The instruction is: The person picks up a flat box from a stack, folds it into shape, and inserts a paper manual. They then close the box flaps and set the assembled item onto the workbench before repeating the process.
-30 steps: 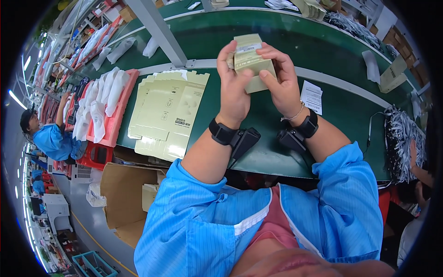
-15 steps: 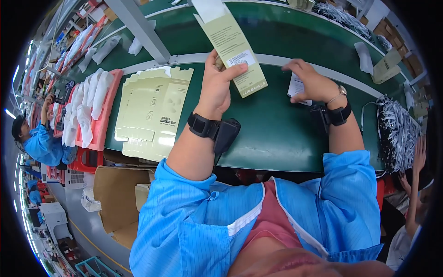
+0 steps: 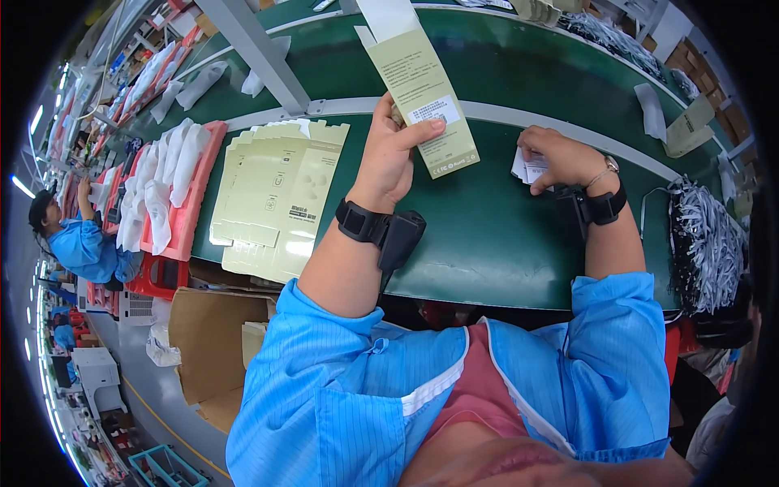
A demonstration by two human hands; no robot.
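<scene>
My left hand (image 3: 388, 158) holds an upright pale olive carton (image 3: 414, 69) by its lower part, thumb across the white label on its printed face. The carton's far end has a raised white-lined flap. To the right, my right hand (image 3: 568, 158) bends over a small stack of white printed leaflets (image 3: 533, 171) on the green table (image 3: 479, 260). Its fingers and thumb close on the leaflets, partly hiding them. On the table to the left of my left arm, several flattened olive cartons (image 3: 272, 191) overlap in a pile.
Left of the pile, a pink tray (image 3: 208, 166) carries white-wrapped items (image 3: 158, 183). A metal post (image 3: 253, 53) rises behind. An open cardboard box (image 3: 213, 341) stands below left. Silvery strips (image 3: 706, 243) hang at the right edge. A person in blue (image 3: 81, 252) works far left.
My right hand has closed its spread fingers onto the white leaflets. The view has shifted slightly; my left hand still holds the carton. Another person's hands at the right edge have left view.
</scene>
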